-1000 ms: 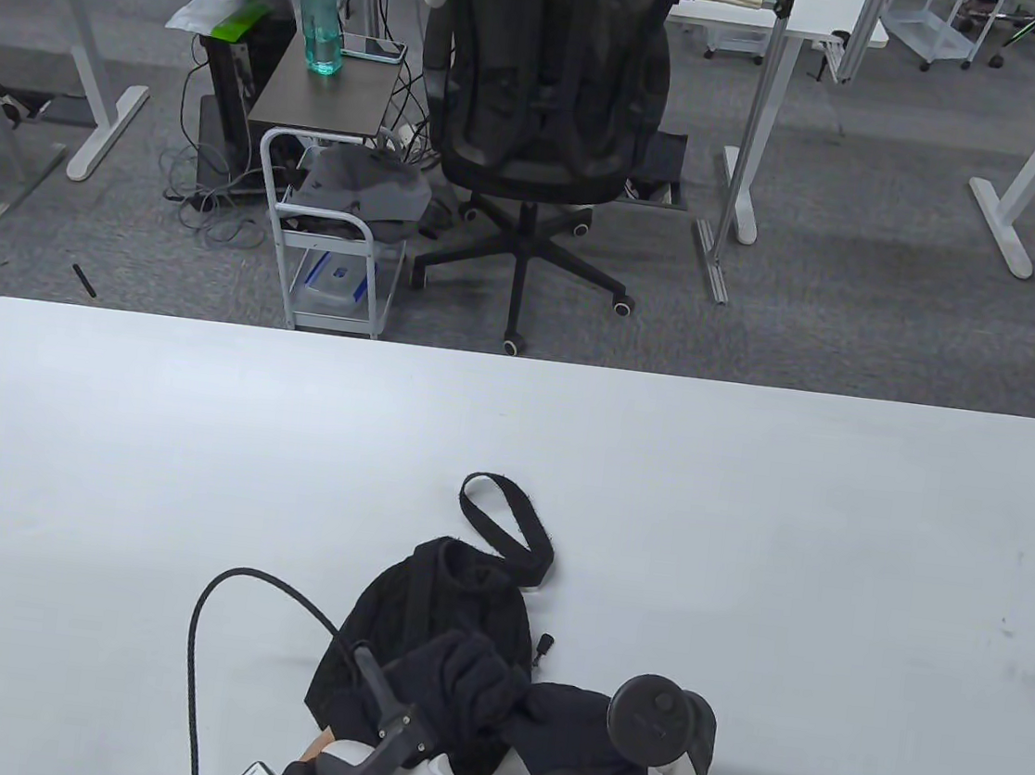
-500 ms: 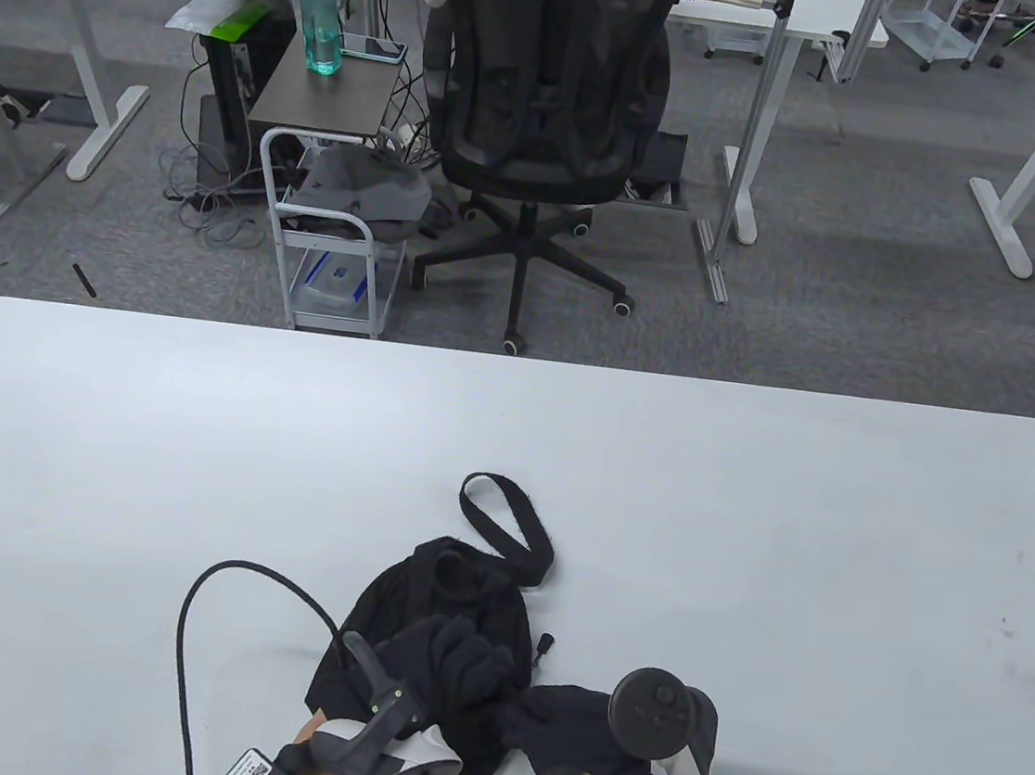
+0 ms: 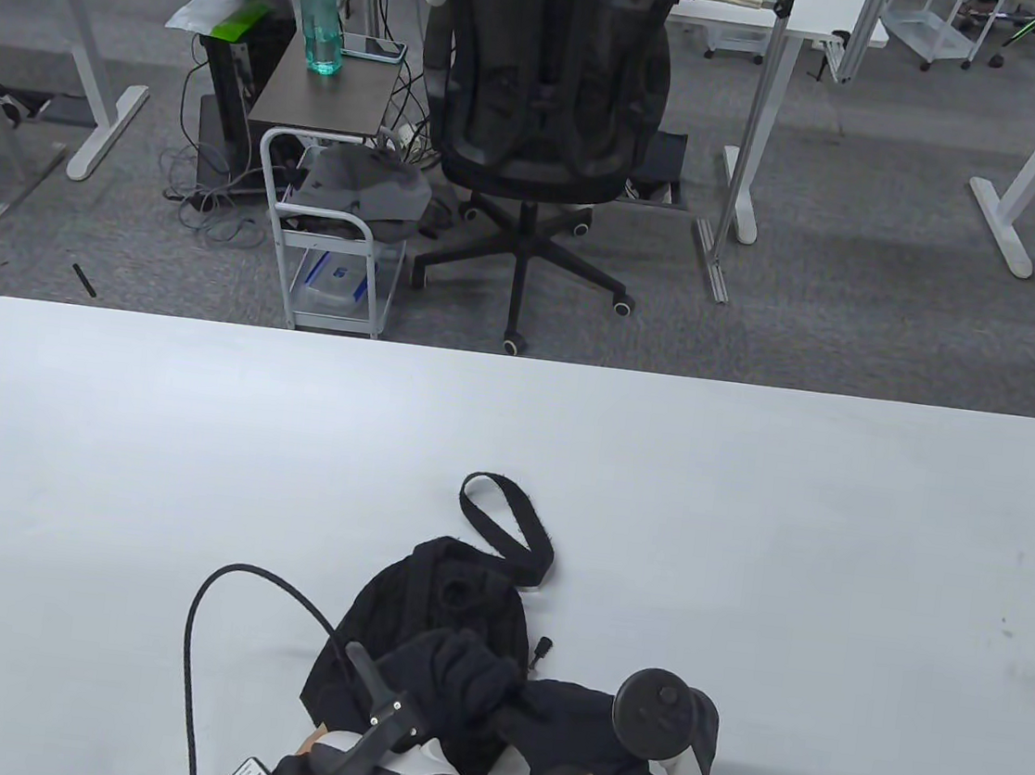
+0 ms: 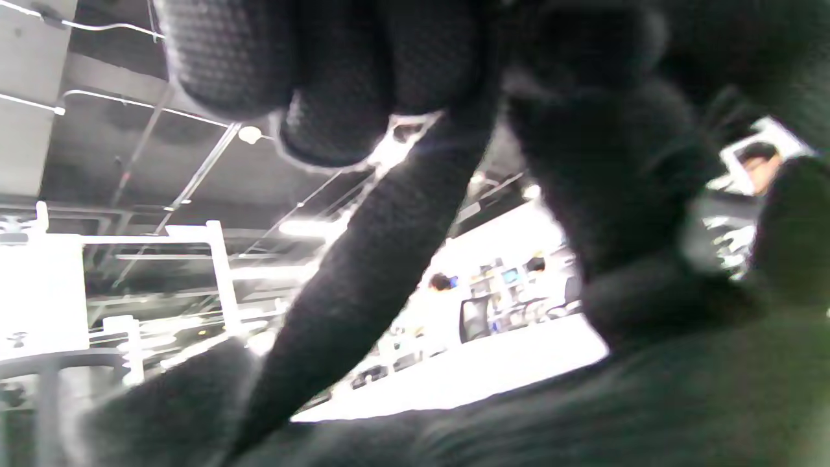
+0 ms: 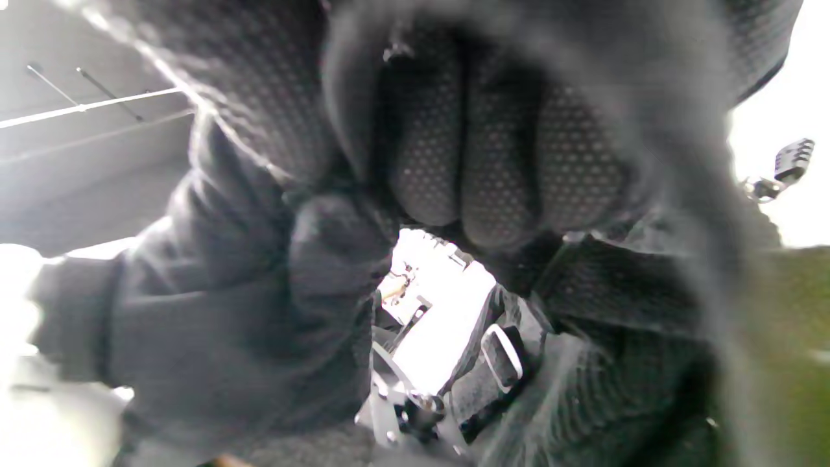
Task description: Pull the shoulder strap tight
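I see the left hand (image 3: 447,678) gripping the shoulder strap (image 4: 369,272), right hand (image 3: 571,739) clenching black fabric of the bag (image 3: 437,602), which lies at the table's (image 3: 744,525) near edge.

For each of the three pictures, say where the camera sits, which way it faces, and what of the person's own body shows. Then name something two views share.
Table view: high, looking down at the white table; left hand and right hand on the black bag.
Left wrist view: low, tilted up toward the ceiling; gloved fingers over a strap.
Right wrist view: close, tilted up; curled fingers, a buckle.
Shared: all three show the bag's black fabric.
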`<state>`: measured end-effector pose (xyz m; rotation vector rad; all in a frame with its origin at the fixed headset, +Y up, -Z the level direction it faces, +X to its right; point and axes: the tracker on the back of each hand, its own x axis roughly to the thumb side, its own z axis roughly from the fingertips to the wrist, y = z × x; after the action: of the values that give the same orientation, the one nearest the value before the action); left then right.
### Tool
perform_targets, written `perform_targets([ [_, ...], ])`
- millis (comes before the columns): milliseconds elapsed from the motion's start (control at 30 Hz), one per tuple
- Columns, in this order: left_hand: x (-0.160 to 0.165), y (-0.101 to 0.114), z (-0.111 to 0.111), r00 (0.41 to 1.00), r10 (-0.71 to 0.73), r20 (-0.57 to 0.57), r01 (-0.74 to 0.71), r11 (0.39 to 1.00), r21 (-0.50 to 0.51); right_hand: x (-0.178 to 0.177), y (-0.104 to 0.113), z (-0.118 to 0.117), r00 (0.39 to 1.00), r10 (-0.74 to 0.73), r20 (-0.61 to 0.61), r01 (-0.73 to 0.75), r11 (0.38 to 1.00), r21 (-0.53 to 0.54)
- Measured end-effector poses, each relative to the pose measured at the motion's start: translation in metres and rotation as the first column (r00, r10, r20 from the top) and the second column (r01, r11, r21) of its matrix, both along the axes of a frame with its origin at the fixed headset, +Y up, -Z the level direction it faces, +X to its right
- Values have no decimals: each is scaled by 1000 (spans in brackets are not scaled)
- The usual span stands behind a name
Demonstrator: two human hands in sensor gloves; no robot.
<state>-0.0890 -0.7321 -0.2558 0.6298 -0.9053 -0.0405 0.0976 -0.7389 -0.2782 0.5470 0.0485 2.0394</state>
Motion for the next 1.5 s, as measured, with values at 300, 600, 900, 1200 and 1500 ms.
perform_targets([
  [300, -3, -6, -9, 1000, 19, -2, -19, 997, -70, -2, 2, 0, 1000, 23, 4, -23, 1000, 19],
  [600, -29, -6, -31, 992, 42, -117, -58, 989, -134, 4, 3, -2, 1000, 23, 6, -23, 1000, 2],
  [900, -16, -4, -20, 996, 2, -86, -10, 996, -94, 2, -2, -4, 999, 34, 8, -34, 999, -9],
  [1200, 2, -4, -9, 1000, -2, -17, 1, 999, -52, 2, 0, -3, 1000, 0, 31, 0, 1000, 4],
  [1500, -15, -12, -30, 997, -34, -75, 26, 994, -108, 2, 0, -4, 999, 42, 18, -42, 999, -2],
])
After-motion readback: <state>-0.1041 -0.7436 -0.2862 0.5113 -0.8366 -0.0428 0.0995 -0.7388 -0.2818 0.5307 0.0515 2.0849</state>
